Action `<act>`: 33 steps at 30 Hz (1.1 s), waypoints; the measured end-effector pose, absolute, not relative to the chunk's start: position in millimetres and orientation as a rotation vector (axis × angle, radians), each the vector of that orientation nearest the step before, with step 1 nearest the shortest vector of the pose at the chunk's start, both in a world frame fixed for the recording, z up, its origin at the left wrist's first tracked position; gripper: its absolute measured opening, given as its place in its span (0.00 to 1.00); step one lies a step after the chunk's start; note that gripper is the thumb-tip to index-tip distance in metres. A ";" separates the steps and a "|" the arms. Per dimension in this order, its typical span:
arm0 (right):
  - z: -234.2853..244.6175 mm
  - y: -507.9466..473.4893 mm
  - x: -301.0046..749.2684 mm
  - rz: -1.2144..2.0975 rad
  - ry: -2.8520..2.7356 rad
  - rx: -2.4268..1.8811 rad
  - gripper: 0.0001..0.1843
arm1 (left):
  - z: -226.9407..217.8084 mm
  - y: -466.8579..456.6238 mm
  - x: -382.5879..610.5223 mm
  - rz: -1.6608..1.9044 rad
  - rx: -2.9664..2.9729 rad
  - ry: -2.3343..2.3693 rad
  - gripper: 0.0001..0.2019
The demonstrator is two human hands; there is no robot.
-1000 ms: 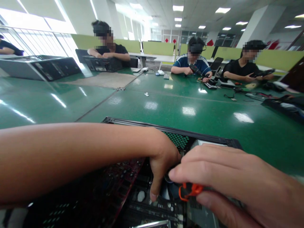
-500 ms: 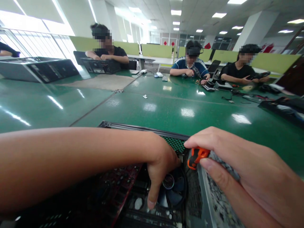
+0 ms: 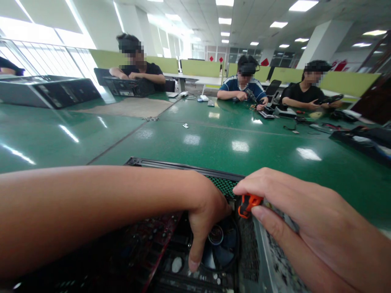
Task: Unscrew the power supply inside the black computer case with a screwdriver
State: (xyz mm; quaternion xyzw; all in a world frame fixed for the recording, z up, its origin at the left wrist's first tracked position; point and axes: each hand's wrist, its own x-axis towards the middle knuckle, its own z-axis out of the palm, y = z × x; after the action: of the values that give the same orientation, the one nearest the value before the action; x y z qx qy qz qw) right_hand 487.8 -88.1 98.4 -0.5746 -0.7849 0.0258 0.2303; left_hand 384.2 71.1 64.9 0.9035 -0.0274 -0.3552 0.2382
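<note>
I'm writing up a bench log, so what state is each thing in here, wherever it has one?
Computer case: open, insides exposed
Fan: blades distinct, apparently not spinning
Red circuit board: inside the case, partly in shadow
Orange-and-black handle: held by the right hand
Left hand: inside the case, fingertips partly hidden
Ceiling lights: lit

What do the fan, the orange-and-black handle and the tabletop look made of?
Fan: probably moulded plastic, dark and smooth, with a sheen on one blade.
Orange-and-black handle: likely plastic, perhaps rubbery in parts, judging by its two-colour shaping.
Tabletop: glossy green, mirroring lights; paint or sheet, unclear.
</note>
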 end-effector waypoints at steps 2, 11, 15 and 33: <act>97.9 -89.3 487.4 0.040 -2.152 -1.580 0.12 | 64.5 71.3 383.2 -0.992 2.487 -0.059 0.48; 96.8 -86.3 486.2 -0.006 -2.153 -1.580 0.12 | 64.4 70.9 382.0 -0.910 2.517 -0.049 0.52; 98.9 -87.6 487.0 0.015 -2.177 -1.583 0.11 | 62.7 70.4 383.6 -0.937 2.524 -0.072 0.52; 93.5 -85.8 478.5 -0.069 -2.108 -1.603 0.12 | 62.4 73.0 372.9 -0.998 2.527 -0.111 0.51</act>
State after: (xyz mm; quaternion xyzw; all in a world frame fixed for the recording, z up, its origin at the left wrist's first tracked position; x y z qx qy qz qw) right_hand 478.5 -85.8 93.5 -0.5870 -0.7717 -0.0254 0.2436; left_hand 372.9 73.0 62.4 0.9086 -0.0400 -0.3589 0.2097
